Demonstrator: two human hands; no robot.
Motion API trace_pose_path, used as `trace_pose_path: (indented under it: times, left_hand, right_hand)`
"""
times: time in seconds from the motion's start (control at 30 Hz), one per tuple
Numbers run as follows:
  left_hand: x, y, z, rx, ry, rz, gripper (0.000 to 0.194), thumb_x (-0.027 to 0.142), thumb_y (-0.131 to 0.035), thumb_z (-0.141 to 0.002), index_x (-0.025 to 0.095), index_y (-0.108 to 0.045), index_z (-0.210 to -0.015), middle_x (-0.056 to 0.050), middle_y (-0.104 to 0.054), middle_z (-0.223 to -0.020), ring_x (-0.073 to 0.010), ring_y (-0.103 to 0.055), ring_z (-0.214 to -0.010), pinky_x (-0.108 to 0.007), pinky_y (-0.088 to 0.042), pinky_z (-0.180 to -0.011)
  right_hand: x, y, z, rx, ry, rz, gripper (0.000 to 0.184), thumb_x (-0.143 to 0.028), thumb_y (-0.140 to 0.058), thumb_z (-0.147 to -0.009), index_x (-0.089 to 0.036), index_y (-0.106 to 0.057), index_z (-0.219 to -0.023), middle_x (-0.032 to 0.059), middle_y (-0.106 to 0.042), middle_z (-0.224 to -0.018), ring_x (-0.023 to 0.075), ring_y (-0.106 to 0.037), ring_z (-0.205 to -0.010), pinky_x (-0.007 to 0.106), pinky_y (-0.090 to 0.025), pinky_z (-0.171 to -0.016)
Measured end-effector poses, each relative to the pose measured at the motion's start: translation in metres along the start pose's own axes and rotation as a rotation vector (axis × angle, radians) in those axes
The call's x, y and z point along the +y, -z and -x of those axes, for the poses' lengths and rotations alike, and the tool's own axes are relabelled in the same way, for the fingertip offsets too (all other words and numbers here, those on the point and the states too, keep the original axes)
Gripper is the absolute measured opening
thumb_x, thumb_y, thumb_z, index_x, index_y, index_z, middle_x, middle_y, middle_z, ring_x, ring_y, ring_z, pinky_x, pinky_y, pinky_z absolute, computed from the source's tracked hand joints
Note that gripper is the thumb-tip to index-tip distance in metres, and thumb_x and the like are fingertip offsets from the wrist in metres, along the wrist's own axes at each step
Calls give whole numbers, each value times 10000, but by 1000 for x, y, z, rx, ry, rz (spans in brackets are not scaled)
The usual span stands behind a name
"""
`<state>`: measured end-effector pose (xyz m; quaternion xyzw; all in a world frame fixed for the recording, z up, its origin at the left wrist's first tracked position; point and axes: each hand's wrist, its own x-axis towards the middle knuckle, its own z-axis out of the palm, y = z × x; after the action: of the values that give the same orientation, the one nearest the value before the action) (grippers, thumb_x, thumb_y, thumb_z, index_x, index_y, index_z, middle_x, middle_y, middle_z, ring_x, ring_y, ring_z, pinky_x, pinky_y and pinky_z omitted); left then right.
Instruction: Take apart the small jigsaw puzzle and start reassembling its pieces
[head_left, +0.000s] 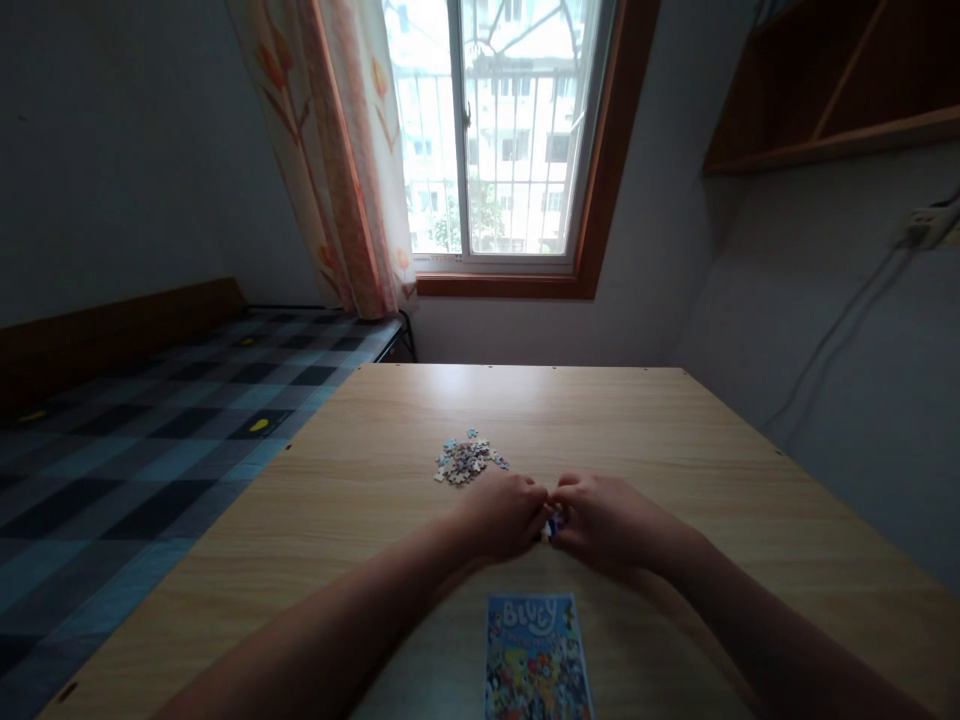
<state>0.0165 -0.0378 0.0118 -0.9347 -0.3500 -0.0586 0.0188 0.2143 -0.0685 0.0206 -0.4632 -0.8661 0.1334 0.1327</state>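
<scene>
Through my feed, the right hand (611, 520) has its fingers closed on small puzzle pieces (555, 526); the left hand (501, 514) meets them, its grip hidden; the loose pile (465, 461) lies beyond on the counter (360, 480), nearer the left.

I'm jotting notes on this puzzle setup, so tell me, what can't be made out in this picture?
All in the head view:
- Small pieces between the left hand and right hand: mostly covered by fingers, so number and grip are unclear.
- Piece pile: overlapping and too small to count.
- Bluey sheet: small lettering blurred, near end cut off by the bottom edge.
</scene>
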Motion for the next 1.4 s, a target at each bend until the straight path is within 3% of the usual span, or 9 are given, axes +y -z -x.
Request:
trace_pose_path:
  times: [0.07,0.17,0.4,0.67,0.9,1.1,1.27,1.4]
  left_hand:
    - [3,-4,3,14,-120,29,249,358,-473,-913,208,-671,-898,-38,-706,-789,-187,-660,-656,-294,-468,-615]
    - [-1,-9,5,45,-182,60,201,337,-512,-878,209,-667,-868,-24,-706,-764,-181,-661,-641,-289,-458,-592]
    - [-3,-7,2,23,-167,73,193,344,-556,-848,198,-675,-807,-23,-714,-767,-177,-662,-643,-281,-418,-553]
    - [-4,-8,2,28,-177,87,189,346,-548,-863,214,-677,-820,-14,-706,-762,-166,-644,-634,-269,-385,-545]
    - [-4,-7,2,24,-168,106,184,339,-548,-866,218,-684,-837,-12,-707,-763,-158,-634,-633,-265,-387,-561]
    - [-4,-7,2,27,-172,82,208,344,-545,-867,206,-673,-777,-13,-697,-744,-162,-634,-622,-278,-358,-524]
    - [-5,-10,3,45,-171,58,262,372,-537,-880,195,-637,-715,-17,-681,-728,-164,-634,-615,-283,-375,-539]
    - [-7,-13,3,84,-139,71,282,402,-529,-906,196,-630,-741,-21,-675,-747,-164,-633,-637,-275,-413,-582]
  right_hand:
    - [-4,-1,0,-25,-30,-1,90,-234,-659,-765,-210,-740,-799,43,-684,-826,168,-607,-708,266,-388,-654]
    - [-3,-2,-2,-62,-55,-53,137,-235,-646,-772,-207,-746,-862,45,-686,-846,172,-614,-751,258,-395,-678]
    - [9,-1,-8,-86,-76,-227,247,-250,-712,-707,-204,-741,-948,21,-671,-819,158,-582,-730,241,-398,-642]
    - [23,-3,-9,-189,-110,-312,207,-259,-703,-730,-199,-738,-925,-24,-609,-692,122,-516,-621,231,-332,-540]
    - [22,-5,-8,-104,-62,-270,186,-245,-732,-693,-199,-718,-872,3,-645,-796,149,-561,-726,238,-385,-617]
    - [26,-7,-8,-94,-62,-335,112,-229,-705,-710,-183,-690,-812,-4,-650,-744,133,-548,-663,229,-373,-577]
    - [41,-9,-14,-93,-114,-603,145,-261,-668,-760,-170,-704,-867,20,-692,-781,158,-601,-717,258,-438,-644]
    - [50,-12,-19,6,-246,-887,287,-390,-742,-737,-155,-672,-888,49,-719,-811,161,-618,-700,272,-458,-644]
